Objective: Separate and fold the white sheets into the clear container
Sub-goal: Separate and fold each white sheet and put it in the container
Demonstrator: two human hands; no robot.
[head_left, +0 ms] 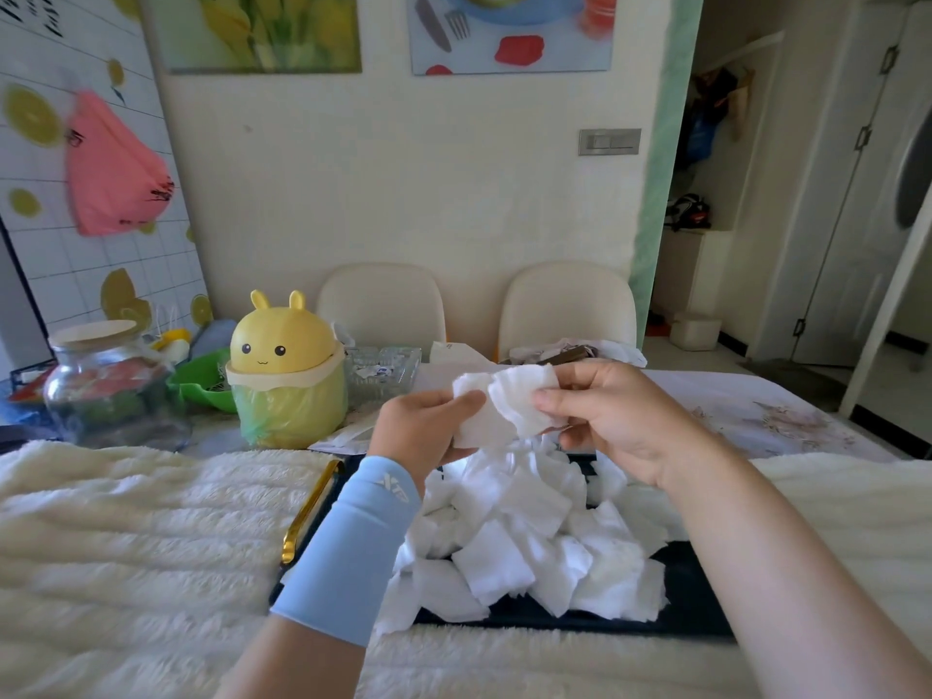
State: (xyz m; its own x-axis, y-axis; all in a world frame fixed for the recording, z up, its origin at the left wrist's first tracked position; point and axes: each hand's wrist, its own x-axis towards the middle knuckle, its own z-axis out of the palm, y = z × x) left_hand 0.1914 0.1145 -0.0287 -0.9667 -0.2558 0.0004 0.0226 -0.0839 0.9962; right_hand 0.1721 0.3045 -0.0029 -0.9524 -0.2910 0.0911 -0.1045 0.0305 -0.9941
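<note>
Table [746, 411] under a pale patterned cover, fluffy cream blanket [126, 522] across its near half, dark tray [691, 592] on the blanket bearing a pile of white sheets [529, 542], gold tongs [307, 512] at the tray's left edge, farther back a lidded glass jar [106, 391], green bowl [201, 383], yellow bunny-shaped bin [282, 365], clear glass container [383, 370]

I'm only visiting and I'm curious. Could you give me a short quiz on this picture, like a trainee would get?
1. True or false: the left hand and the right hand both pinch one white sheet above the pile.
2. Which arm wears the blue sleeve? A) left B) right C) both
3. Fill in: the gold tongs lie to the ____ of the dark tray.
Key: 1 true; 2 A; 3 left.
</note>
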